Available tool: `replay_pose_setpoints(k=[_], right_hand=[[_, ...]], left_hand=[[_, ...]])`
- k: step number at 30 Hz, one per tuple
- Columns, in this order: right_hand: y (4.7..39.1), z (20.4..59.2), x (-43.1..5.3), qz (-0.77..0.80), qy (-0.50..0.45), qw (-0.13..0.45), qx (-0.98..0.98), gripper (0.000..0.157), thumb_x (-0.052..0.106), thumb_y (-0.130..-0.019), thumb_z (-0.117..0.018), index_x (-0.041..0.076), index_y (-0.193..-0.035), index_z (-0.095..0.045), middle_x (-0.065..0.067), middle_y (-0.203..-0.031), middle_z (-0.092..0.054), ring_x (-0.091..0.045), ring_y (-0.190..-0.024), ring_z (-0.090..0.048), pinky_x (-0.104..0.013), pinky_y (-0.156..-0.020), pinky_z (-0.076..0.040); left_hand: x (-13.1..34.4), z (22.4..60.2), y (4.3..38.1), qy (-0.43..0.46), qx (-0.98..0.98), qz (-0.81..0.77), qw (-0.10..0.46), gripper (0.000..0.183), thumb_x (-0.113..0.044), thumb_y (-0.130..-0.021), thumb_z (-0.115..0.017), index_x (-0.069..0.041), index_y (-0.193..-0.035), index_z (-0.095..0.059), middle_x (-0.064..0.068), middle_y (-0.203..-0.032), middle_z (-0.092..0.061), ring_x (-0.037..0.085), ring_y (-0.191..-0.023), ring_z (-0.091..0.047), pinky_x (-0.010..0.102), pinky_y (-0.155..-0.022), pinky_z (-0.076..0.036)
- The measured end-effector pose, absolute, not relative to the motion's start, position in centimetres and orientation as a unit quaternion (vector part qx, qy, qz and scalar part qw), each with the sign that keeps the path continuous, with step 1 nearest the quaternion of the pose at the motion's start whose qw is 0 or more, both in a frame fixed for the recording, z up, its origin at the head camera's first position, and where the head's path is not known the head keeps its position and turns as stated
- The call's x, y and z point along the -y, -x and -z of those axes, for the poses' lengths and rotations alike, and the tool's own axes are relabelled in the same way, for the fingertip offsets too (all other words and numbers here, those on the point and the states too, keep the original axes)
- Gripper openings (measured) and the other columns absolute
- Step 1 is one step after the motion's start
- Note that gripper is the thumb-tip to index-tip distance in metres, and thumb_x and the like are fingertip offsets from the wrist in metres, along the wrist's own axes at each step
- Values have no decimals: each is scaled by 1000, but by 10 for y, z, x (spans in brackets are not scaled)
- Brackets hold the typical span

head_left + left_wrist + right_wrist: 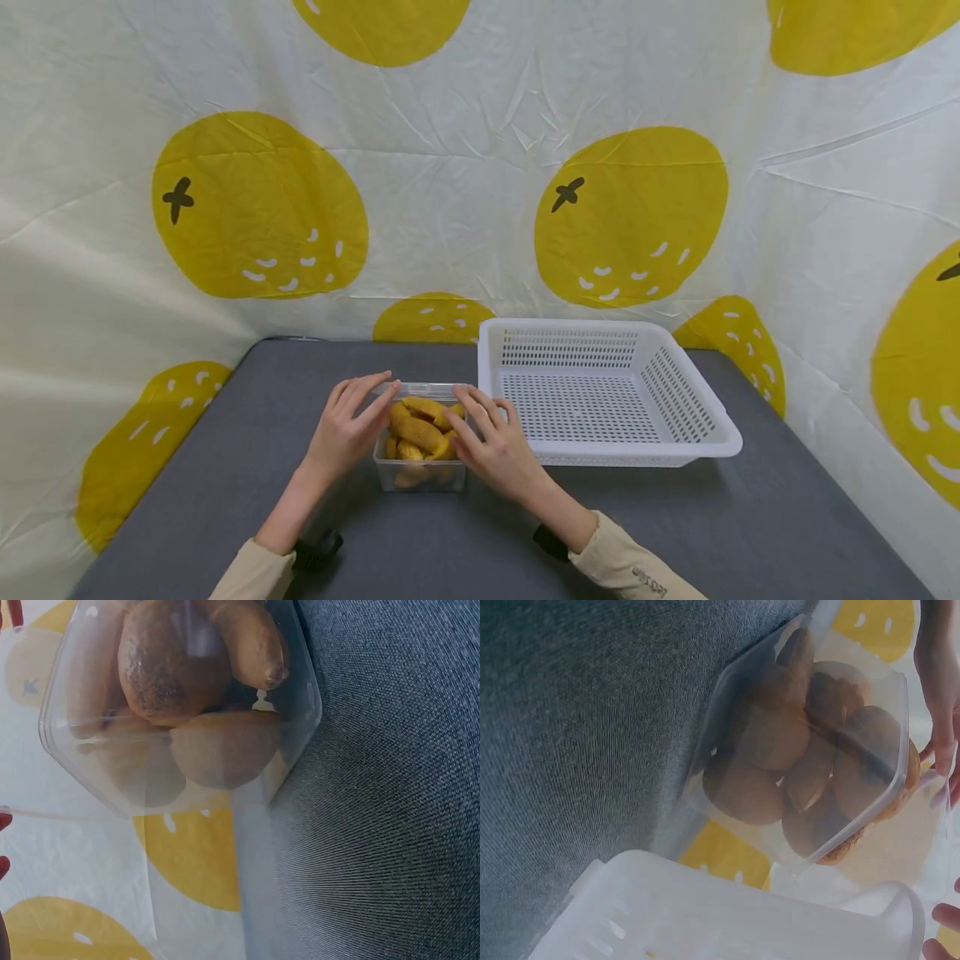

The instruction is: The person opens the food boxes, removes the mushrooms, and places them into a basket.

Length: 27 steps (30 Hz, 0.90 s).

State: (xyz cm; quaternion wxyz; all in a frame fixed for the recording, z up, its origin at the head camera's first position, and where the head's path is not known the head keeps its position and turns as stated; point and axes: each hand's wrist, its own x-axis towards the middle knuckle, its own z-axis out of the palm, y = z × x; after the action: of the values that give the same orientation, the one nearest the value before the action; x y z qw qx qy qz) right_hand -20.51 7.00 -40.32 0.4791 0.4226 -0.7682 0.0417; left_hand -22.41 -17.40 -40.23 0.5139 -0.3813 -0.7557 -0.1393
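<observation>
A clear plastic box [420,477] stands on the dark table, filled with several golden-brown, rounded and elongated pieces [417,432] whose exact kind I cannot tell. Its clear lid [427,388] is raised at the far side. My left hand [351,427] reaches over the box's left side, fingertips at the lid's left edge. From the right, my right hand [491,442] has spread, softly bent fingers by the lid's right corner. Both wrist views show the pieces [172,664] through the box wall [735,697].
A white perforated plastic basket [697,450] sits right of the box, close to my right hand. The dark grey table [225,467] runs back to a white curtain [450,208] printed with yellow fruit shapes.
</observation>
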Motion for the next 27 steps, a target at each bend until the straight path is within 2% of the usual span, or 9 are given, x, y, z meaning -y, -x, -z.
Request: replay_pose_setpoints(k=[4, 9, 14, 20, 27], right_hand=[[204, 403, -68, -29, -417, 479, 772, 37, 30, -80, -63, 12, -112, -60, -14, -129, -50, -31, -116, -49, -42, -80, -42], [205, 404, -61, -18, -412, 482, 773, 40, 33, -75, -67, 13, -109, -62, -13, -128, -51, -30, -114, -50, -42, -80, -42], [205, 405, -53, 7, -420, 469, 777, 42, 38, -76, -65, 14, -110, -61, -10, -126, -53, -25, -112, -50, -40, -80, -40], [206, 405, -44, 23, -421, 431, 798, 45, 43, -75, -66, 17, -112, -59, -5, -123, -55, -22, -112, -49, -40, -83, -39], [211, 407, -35, 17, -424, 394, 815, 39, 44, -79, -62, 19, -110, -59, -1, -118, -56, -20, -110, -51, -42, -84, -39]], left_hand=[[175, 405, 227, 367, 773, 139, 499, 36, -25, -94, -41, -5, -118, -58, 16, -117, -58, 30, -102, -55, 44, -81, -41], [177, 406, 231, 355, 794, 144, 473, 40, -28, -93, -40, -8, -125, -53, 15, -128, -50, 35, -114, -46, 48, -89, -36], [181, 404, 237, 346, 811, 135, 453, 43, -33, -93, -39, -11, -128, -50, 12, -135, -44, 36, -124, -36, 53, -92, -32], [183, 403, 241, 333, 827, 131, 433, 46, -40, -94, -34, -16, -132, -46, 8, -140, -38, 37, -128, -30, 55, -91, -30], [183, 400, 246, 324, 838, 137, 417, 48, -43, -95, -30, -18, -134, -42, 7, -142, -36, 36, -129, -28, 54, -90, -29]])
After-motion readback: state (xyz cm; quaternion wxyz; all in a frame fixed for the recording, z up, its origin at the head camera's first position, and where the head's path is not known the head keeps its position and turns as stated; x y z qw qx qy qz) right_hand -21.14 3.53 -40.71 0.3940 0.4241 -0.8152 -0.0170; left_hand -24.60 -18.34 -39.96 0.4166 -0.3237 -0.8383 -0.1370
